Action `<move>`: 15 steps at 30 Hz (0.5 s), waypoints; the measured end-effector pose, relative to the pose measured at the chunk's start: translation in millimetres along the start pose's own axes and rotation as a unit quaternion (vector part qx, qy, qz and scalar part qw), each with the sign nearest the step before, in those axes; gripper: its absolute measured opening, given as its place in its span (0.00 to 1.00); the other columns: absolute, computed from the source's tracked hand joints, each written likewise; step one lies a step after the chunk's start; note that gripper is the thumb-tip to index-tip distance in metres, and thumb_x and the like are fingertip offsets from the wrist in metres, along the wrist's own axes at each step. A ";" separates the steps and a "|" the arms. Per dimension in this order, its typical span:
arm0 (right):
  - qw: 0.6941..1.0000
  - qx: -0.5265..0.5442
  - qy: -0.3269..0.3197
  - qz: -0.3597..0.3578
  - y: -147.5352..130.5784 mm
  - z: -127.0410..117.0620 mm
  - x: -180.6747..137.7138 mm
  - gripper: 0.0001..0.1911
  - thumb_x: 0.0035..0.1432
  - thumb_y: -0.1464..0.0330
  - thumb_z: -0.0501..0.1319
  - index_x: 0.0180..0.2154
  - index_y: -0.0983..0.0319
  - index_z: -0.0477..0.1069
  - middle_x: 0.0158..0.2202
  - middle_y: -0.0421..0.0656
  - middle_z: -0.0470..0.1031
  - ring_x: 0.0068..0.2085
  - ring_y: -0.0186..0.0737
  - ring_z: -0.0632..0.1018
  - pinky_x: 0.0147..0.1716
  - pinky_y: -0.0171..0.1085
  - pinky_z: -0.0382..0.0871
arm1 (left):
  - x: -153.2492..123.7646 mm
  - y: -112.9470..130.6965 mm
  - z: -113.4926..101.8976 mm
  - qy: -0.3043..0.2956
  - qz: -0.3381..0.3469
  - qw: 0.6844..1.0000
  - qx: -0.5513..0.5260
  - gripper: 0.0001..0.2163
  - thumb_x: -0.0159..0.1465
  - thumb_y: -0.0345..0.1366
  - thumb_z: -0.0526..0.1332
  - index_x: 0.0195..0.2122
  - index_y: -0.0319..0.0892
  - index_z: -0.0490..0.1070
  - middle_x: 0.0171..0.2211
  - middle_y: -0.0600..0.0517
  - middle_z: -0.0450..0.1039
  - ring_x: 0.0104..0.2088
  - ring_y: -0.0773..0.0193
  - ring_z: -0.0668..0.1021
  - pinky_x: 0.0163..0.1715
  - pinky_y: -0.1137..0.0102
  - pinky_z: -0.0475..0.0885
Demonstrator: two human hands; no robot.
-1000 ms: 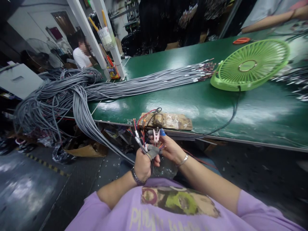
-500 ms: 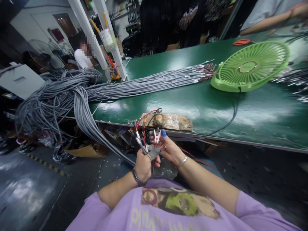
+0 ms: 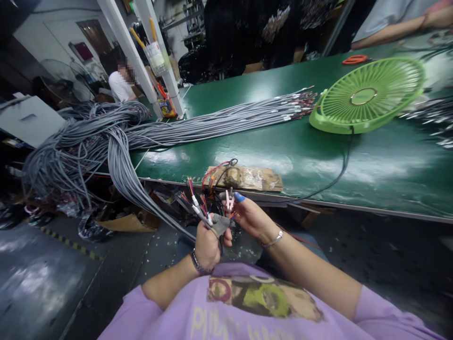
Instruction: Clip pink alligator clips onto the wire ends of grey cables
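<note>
My left hand (image 3: 208, 243) is closed around grey multi-core cables (image 3: 201, 215), its thumb wrapped in a grey cover. Fanned-out thin coloured wires (image 3: 192, 186) and white bands show at the cable ends above the fist. Close on its right, my right hand (image 3: 249, 215) has a blue cover on the thumb and pinches a small pale pink forked piece (image 3: 230, 202), like a clip. Some coloured wire ends lie between the two hands. The fingers behind the pink piece are partly hidden.
A worn wooden block (image 3: 255, 179) with red and black leads sits at the edge of the green table (image 3: 300, 160). Long grey cables (image 3: 212, 125) stretch across it toward a green fan (image 3: 364, 97). A tangled cable heap (image 3: 71, 151) lies left. Two other people are farther off.
My left hand and the cable ends have shifted slightly left and down. The right wrist has moved a little right, with the pink piece still at its fingertips.
</note>
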State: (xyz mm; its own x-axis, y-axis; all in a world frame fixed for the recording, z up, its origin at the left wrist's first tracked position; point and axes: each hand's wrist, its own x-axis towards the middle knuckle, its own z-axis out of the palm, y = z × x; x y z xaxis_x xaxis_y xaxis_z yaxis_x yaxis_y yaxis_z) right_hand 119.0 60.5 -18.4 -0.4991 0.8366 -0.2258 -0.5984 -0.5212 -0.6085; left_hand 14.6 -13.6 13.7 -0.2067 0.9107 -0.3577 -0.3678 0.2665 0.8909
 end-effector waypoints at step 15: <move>0.997 0.076 0.006 0.026 5.8 1.7 7.8 0.14 0.51 0.58 0.69 0.28 0.62 0.76 0.22 0.38 0.76 0.22 0.30 0.72 0.24 0.31 0.68 | 8.1 -6.1 0.2 -0.002 -0.025 1.000 -0.008 0.21 0.40 0.51 0.71 0.20 0.41 0.64 0.12 0.57 0.67 0.11 0.73 0.65 0.11 0.77 0.58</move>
State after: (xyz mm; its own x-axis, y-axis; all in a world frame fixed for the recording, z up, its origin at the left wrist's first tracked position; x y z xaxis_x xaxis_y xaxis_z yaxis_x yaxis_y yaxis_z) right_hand 110.6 63.7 -22.4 -0.5251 0.8093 -0.2633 -0.6600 -0.5826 -0.4743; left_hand 15.3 -7.8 5.4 -0.1832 0.8978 -0.4005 -0.3914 0.3071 0.8675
